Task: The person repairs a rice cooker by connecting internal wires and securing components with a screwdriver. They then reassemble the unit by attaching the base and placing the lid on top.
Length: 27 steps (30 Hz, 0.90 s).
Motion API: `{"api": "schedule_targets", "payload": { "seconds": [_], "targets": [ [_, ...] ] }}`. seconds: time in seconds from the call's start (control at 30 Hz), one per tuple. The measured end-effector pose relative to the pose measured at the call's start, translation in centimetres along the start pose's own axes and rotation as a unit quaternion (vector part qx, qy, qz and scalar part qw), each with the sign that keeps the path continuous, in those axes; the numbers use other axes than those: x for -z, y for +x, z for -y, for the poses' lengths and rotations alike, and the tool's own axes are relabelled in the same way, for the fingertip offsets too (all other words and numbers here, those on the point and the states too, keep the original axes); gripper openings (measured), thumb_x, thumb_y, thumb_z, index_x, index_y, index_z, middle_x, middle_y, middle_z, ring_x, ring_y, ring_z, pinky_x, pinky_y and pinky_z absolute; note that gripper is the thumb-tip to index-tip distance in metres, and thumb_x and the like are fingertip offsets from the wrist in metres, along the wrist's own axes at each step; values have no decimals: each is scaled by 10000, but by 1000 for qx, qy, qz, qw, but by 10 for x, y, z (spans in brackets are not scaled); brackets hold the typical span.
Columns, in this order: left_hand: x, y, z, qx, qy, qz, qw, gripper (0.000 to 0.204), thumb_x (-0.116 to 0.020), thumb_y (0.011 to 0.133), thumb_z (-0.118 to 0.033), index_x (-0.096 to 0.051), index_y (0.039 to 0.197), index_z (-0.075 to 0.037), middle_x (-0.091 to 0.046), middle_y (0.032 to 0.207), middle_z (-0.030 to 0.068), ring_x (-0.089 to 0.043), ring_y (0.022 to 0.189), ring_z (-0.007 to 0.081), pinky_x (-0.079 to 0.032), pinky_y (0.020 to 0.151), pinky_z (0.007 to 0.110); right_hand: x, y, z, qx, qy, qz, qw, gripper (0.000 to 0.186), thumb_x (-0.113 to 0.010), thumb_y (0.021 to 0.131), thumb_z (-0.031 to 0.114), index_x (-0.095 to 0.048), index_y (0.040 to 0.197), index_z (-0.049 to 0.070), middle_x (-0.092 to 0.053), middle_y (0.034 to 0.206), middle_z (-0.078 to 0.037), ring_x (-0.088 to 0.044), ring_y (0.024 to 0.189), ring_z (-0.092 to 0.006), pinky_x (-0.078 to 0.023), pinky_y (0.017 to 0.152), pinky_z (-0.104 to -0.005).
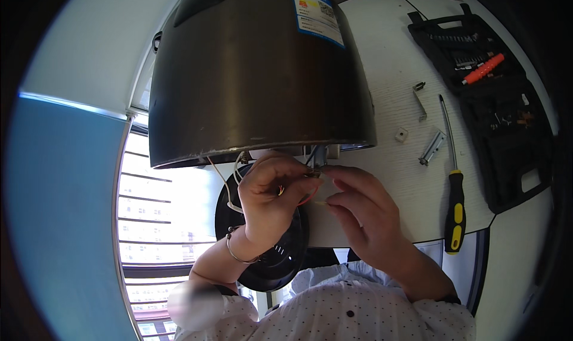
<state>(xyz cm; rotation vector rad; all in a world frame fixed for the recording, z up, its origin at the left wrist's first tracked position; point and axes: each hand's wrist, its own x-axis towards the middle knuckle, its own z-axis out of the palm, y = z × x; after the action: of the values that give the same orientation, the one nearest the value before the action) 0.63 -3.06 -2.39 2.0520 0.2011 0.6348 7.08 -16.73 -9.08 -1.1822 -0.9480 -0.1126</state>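
Dark curved housing [256,78], thin wires [234,207] emerging at 1 end.

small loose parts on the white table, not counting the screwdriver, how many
3: a thin bent piece farthest up, a small square piece below and left of it, and a silver elongated piece beside the screwdriver. More may be hidden behind the dark housing.

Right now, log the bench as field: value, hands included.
Workpiece: dark curved housing on white tabletop
Left hand: fingertips by red wire below housing's lower rim; exact grip unclear
Right hand: fingertips meeting the left's; grip unclear
Round black part: partly behind left forearm
Loose parts: bent bracket, square piece, metal bracket
Screwdriver: black-yellow handle, beside tool case
Tool case: black, open, orange-red tool inside
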Motion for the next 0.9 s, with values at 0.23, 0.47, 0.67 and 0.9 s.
{"api": "schedule_targets", "payload": {
  "seconds": [0.23,0.47,0.67,0.9],
  "targets": [
    [0,-2,0,-80,126,-15,989,190,-703,647,94,-608,780,-4,-563,731,38,-521,608,79,-380,502,192,0,0,-2,-6,22,0,1000,168,-627,715,-73,-537,856,-55,-535,1131,-173,-551,967,-307,-474,787,-346],
    [0,4,-7,-199,249,-2,948,180,-692,650,84,-651,792,-18,-591,752,73,-578,608,169,-451,524,251,4,1,-2,-16,17,7,1000,159,-628,729,-56,-538,860,-52,-539,1124,-178,-550,962,-318,-471,789,-358],
    [5,6,-10,-198,268,37,942,192,-698,639,77,-661,801,-19,-598,764,85,-603,630,198,-473,544,270,3,1,-1,-14,14,14,1000,167,-627,729,-59,-530,865,-62,-532,1134,-193,-547,966,-339,-474,786,-373],
    [14,8,-18,-250,344,82,901,211,-721,637,85,-632,809,3,-609,806,100,-597,710,189,-468,593,252,5,2,-2,-6,15,32,999,166,-598,756,-50,-523,900,-81,-520,1155,-208,-544,976,-356,-482,778,-388]
  ]
}}
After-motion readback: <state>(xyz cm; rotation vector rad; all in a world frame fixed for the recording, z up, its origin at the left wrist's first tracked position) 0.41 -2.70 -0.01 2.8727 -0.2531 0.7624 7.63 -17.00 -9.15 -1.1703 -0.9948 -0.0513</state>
